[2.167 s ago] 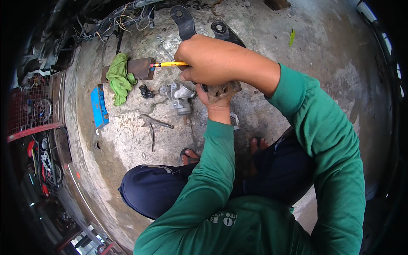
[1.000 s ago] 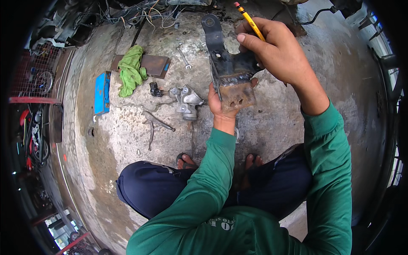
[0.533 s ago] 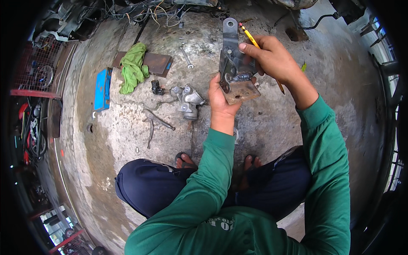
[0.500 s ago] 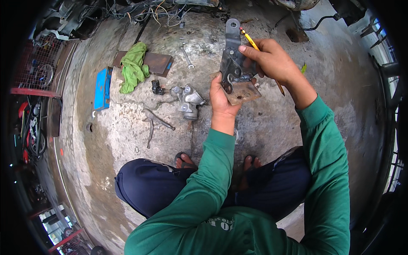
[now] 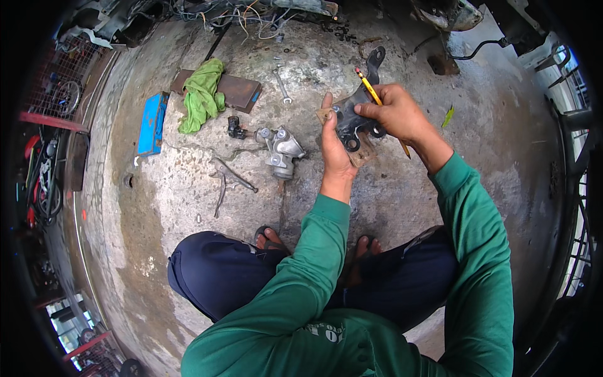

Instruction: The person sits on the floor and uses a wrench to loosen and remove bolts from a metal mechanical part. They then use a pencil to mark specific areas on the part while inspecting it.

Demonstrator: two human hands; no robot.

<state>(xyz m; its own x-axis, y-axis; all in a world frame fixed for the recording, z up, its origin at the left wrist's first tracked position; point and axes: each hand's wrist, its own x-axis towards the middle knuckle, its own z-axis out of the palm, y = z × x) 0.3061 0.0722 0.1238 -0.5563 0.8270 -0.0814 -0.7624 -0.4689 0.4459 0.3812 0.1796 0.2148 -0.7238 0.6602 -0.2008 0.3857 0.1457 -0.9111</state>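
Note:
Both my hands hold up a black metal bracket (image 5: 348, 119) with round holes, above the concrete floor. Its narrow arm leans away to the upper right. My left hand (image 5: 337, 157) grips the near left side, thumb up along a rusty metal plate (image 5: 365, 155) that sits against the bracket; most of this plate is hidden. With thumb and fingers closed, my right hand (image 5: 405, 116) holds the bracket's right side. A yellow pencil (image 5: 369, 87) is also tucked in that hand, its eraser end up and its point sticking out below the palm.
Left of my hands lie a silver metal housing (image 5: 281, 151), pliers (image 5: 225, 182) and a wrench (image 5: 281, 86). Farther left are a green cloth (image 5: 202, 94) on a rusty flat plate (image 5: 242, 94) and a blue case (image 5: 151, 124). Loose wires (image 5: 251, 17) hang at the far edge.
The bracket has been turned: its narrow arm now leans right instead of pointing straight away, and the rusty plate shows less. My right hand has shifted slightly nearer, still with the pencil.

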